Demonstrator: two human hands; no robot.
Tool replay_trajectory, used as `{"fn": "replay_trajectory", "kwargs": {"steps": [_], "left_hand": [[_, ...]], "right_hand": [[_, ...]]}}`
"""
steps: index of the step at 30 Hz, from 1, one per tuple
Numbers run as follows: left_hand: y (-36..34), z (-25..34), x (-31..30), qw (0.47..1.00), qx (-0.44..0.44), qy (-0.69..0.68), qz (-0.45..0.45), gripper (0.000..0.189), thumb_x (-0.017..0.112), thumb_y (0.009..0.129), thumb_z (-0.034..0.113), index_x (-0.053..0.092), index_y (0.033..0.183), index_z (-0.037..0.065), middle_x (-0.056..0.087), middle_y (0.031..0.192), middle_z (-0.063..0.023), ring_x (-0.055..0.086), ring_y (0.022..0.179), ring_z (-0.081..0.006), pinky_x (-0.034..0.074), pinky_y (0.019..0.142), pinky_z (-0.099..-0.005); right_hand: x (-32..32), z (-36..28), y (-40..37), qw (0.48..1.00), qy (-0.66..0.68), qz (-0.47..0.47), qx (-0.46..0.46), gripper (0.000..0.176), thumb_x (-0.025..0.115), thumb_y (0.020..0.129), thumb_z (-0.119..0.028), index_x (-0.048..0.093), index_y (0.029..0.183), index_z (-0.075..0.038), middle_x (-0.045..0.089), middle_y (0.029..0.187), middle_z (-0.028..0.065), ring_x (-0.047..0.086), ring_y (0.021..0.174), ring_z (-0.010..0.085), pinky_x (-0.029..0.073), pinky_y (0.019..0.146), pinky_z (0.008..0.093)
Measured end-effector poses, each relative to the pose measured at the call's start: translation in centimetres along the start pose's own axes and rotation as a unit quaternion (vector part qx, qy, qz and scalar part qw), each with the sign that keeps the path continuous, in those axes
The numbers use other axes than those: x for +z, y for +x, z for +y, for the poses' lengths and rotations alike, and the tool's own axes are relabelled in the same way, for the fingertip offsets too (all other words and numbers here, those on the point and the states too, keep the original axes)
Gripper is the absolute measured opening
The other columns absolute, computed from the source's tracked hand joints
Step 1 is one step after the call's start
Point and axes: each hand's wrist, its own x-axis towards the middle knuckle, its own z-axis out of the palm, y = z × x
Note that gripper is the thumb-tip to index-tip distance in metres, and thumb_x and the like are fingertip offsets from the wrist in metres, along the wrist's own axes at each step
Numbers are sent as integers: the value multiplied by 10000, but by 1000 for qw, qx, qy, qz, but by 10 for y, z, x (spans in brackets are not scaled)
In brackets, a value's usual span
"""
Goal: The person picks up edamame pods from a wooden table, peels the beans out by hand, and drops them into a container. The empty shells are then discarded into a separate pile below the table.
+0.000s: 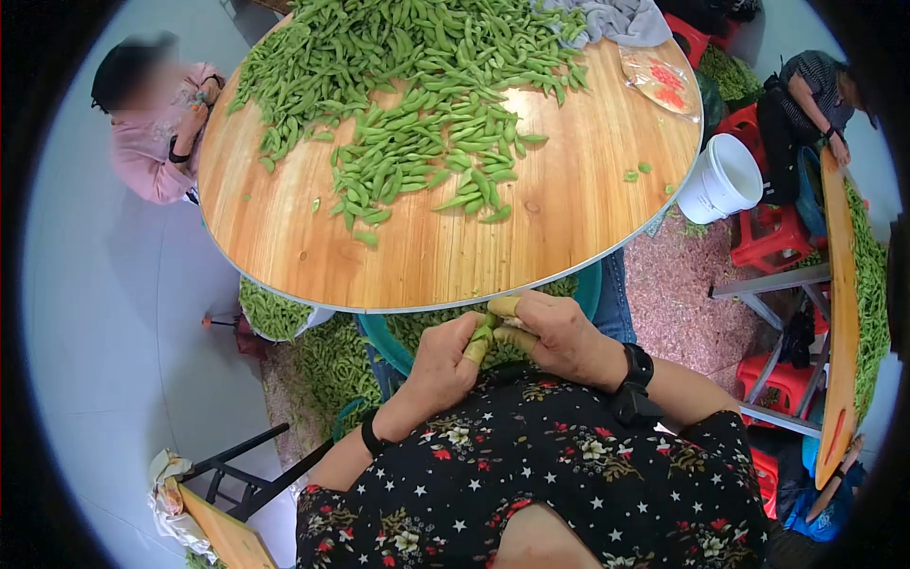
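Note:
Just below the near table edge, my left hand (443, 360) and my right hand (564, 337) meet in front of my body. A green soybean pod (485, 331) is pinched between them, and my fingers cover part of it. Yellowish covers wrap some fingertips on both hands. Under the hands, a teal basin (379, 343) holds more green pieces, with its middle hidden by my hands and clothes. A big pile of soybean pods (398, 57) lies across the far part of the round wooden table (284, 237), with looser pods (379, 180) trailing towards me.
A white bucket (722, 180) stands by the table's right edge. A grey cloth (626, 21) and a clear packet (661, 81) lie at the far right. People sit left and right. Pods and husks cover the floor (332, 365) at lower left. Red stools (770, 237) stand on the right.

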Motion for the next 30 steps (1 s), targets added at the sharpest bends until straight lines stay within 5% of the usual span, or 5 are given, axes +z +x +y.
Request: {"fn": "replay_trajectory", "kwargs": {"steps": [7, 12, 16, 18, 30], "left_hand": [[-12, 0, -2, 996, 67, 8, -66, 80, 519, 838, 44, 489, 896, -2, 507, 784, -210, 534, 749, -427, 442, 636, -438], [-40, -12, -17, 994, 74, -6, -84, 148, 568, 810, 65, 545, 943, 3, 535, 813, -197, 531, 744, -424, 455, 655, -455], [-78, -29, -70, 817, -236, 498, -169, 300, 639, 758, 96, 624, 1057, 93, 618, 949, -113, 545, 1031, -325, 410, 888, -464], [-73, -53, -75, 858, -184, 470, -101, 294, 630, 755, 99, 644, 1049, 104, 634, 985, -94, 538, 1059, -309, 402, 899, -447], [-19, -169, -41, 896, 61, 441, 11, 411, 612, 813, 155, 595, 1221, 102, 560, 1257, -178, 492, 1199, -375, 399, 1006, -474]], "right_hand": [[0, 0, -1, 986, 150, -54, 48, 178, 638, 828, -63, 606, 985, 12, 608, 821, 169, 623, 729, 301, 484, 639, 342], [12, 5, -1, 886, 340, -195, 248, 123, 567, 889, -80, 620, 973, -8, 588, 731, 11, 538, 577, 61, 435, 531, 221], [-39, -26, 14, 863, 371, -240, 247, 125, 598, 889, -102, 644, 966, -15, 597, 737, 39, 586, 638, 112, 479, 577, 266], [-53, -42, 19, 913, 332, -233, -34, 145, 610, 906, -138, 656, 988, -27, 624, 822, 65, 638, 788, 173, 508, 682, 287], [-39, -133, 4, 680, 681, -252, -105, 209, 625, 916, -172, 644, 967, 30, 648, 907, 150, 653, 766, 302, 530, 625, 311]]}}
